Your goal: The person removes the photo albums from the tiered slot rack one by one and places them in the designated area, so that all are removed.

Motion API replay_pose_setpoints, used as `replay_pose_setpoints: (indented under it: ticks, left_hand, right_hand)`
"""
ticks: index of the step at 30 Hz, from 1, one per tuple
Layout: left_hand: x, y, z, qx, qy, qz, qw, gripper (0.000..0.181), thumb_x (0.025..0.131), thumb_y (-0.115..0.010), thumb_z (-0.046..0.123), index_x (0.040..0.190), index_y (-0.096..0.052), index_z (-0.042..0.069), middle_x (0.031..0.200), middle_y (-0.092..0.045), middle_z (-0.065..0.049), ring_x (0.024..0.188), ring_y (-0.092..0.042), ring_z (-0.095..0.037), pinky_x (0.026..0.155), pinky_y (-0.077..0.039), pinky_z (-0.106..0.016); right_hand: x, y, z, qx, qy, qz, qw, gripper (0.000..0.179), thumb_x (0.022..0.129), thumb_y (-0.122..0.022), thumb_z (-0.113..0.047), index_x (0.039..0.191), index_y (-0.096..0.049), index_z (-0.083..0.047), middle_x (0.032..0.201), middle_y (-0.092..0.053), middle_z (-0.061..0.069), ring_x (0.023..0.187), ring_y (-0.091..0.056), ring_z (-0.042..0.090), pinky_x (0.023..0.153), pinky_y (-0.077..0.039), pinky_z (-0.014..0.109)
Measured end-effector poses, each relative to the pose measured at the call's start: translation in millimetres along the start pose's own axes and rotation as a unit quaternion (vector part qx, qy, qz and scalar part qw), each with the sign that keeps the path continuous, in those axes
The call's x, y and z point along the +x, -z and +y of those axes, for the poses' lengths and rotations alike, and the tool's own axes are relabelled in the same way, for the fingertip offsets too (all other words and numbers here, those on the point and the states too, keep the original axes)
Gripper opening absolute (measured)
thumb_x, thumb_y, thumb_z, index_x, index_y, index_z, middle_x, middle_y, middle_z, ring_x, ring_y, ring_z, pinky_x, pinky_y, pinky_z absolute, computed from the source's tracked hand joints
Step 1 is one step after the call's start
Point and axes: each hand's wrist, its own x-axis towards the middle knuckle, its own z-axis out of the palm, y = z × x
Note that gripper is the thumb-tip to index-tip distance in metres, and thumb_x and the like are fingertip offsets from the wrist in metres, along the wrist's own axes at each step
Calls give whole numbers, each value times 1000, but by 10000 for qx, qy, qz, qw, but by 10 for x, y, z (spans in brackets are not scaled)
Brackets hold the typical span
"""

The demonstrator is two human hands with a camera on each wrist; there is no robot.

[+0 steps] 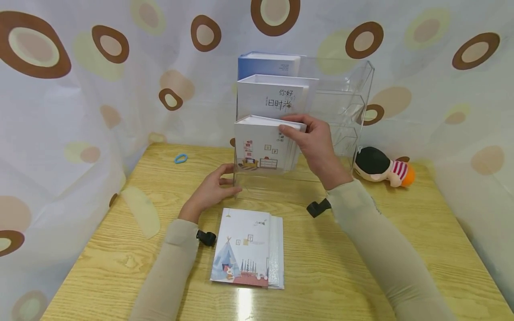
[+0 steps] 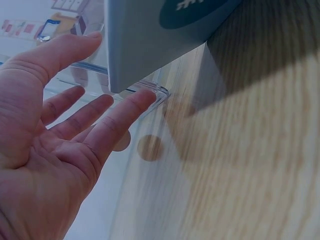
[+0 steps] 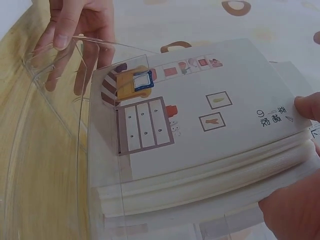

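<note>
One white book [image 1: 257, 140] stands in the front tier of a clear rack [image 1: 366, 80], pinched by my right hand [image 1: 319, 142].
Near me, piled books [image 1: 241, 249] lie on the wood-grain table [image 1: 341, 267]; my left hand [image 1: 213, 189], fingers loosely spread, is at the rack's lower corner. I think it is better to keep the book upright and lower it gently, without scraping. Farther are two rear books [image 1: 261, 96], a soft toy [image 1: 375, 165], and spotted cloth [image 1: 72, 133] behind.
</note>
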Motion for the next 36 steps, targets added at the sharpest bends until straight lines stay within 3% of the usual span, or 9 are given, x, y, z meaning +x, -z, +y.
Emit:
replay_pose_setpoints:
  ticks: [13,36]
  left_hand:
    - [-8,-3,-5,22,-12,1,10000,80,105,-82,22,173,-40,17,175,-44,-13,153,-58,-43,114,-61,-57]
    - [-13,0,4,56,-48,-8,10000,79,106,-81,23,173,-40,16,174,-45,-14,152,-59,-43,112,-62,-55]
  right_hand:
    - [18,-13,9,-15,81,161,9998,24,101,-86,-24,123,-82,-15,129,-79,2,114,-77,17,103,-64,37]
    - [25,25,-116,-34,384,147,9991,24,102,-84,-21,124,-82,-12,130,-79,6,112,-78,17,107,-66,45]
